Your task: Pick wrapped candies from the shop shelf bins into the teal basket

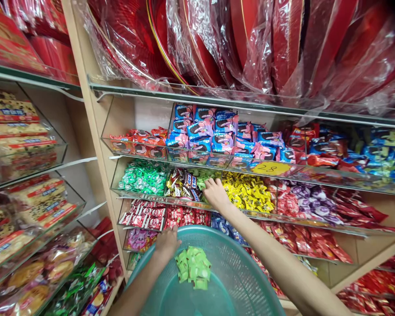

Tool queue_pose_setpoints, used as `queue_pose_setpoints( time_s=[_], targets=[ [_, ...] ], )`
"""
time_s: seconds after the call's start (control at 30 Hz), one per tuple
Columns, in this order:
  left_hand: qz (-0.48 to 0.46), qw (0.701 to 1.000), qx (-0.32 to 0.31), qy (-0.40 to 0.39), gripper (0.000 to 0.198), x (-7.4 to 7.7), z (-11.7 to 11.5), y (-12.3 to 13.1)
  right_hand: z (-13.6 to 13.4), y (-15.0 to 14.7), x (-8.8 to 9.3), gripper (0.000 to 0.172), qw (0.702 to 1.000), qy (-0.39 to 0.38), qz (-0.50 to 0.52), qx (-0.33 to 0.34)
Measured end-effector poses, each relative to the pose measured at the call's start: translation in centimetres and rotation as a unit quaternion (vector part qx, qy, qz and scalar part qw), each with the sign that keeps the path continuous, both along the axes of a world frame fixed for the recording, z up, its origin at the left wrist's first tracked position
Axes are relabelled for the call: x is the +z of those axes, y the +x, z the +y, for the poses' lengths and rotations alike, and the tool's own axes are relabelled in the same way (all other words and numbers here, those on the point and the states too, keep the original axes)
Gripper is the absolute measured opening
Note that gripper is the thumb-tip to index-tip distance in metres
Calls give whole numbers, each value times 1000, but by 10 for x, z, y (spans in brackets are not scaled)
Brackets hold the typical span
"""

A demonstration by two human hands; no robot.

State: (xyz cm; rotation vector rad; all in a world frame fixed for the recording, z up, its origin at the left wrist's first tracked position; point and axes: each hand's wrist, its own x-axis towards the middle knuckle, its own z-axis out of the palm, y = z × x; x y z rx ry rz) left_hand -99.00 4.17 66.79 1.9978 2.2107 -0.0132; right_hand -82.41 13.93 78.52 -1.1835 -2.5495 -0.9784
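Observation:
My left hand point(167, 244) is closed over the left rim of a teal plastic basket point(250, 272), which tilts up against the shelves. Inside the basket lies a pile of small light green wrapped candies point(194, 267). My right hand point(216, 193) reaches over the clear front lip of a shelf compartment that holds the same light green candies point(202, 175). Its fingers curl down among them; the fingertips, and whatever is in them, are hidden. Snickers-type bars point(191, 181) sit left of that hand, yellow wrapped candies point(248, 193) right of it.
Green-and-white candies point(144, 177) fill the far left compartment. Above run blue cookie packs point(200, 129) and a yellow price tag point(270, 168). Glass shelf edges cross in front. Red plastic-wrapped trays point(213, 39) overhang the top. Packaged pastries point(36, 199) line the left shelves.

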Motion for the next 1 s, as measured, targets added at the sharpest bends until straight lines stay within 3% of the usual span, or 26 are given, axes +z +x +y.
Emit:
queue_pose_setpoints(
  time_s=[0.53, 1.0],
  targets=[
    [-2, 1000, 4, 7, 42, -4, -3, -6, 6, 4, -7, 22, 1000, -8, -4, -6],
    [3, 1000, 9, 20, 42, -1, 0, -7, 14, 5, -11, 24, 998, -13, -23, 48]
  ],
)
